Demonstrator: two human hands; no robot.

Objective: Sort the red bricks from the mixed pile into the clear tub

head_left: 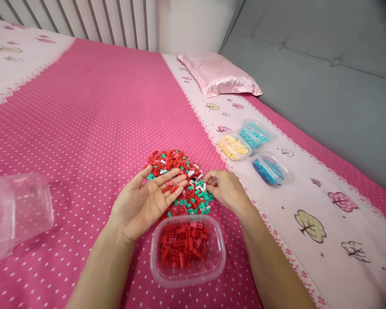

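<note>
A pile of small red, green and white bricks (180, 171) lies on the pink dotted bedsheet (93, 120). My left hand (148, 199) rests palm up beside the pile, fingers stretched out, with a few red bricks on its fingers. My right hand (223, 189) is at the pile's right edge, fingertips pinched on a small white brick. In front of both hands stands a clear plastic tub (188, 251) holding red bricks.
A large clear container (16, 212) lies on its side at the left. Three small tubs stand at the right: yellow bricks (234, 146), teal bricks (256, 134), blue bricks (270, 169). A pink pillow (218, 75) lies behind, by a grey padded headboard (324, 77).
</note>
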